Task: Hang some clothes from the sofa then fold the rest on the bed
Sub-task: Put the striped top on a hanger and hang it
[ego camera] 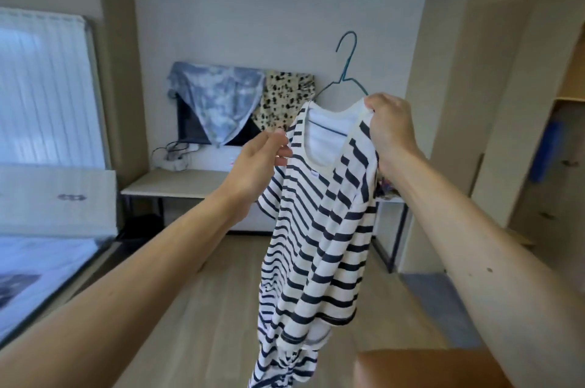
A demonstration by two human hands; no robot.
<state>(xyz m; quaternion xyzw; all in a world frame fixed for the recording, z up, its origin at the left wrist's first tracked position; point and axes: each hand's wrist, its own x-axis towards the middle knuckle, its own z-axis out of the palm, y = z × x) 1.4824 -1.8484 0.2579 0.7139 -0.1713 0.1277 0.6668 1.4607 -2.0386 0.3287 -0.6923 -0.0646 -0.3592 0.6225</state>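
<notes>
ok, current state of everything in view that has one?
striped shirt: held up in the air, hanger in the neck, hem hanging loose.
hanger: inside the shirt, hook up, not hooked on anything.
left-hand grip: pinches the shirt's shoulder edge.
right-hand grip: holds the collar.
TV: screen dark, draped with tie-dye cloth and spotted cloth.
curtain: drawn.
</notes>
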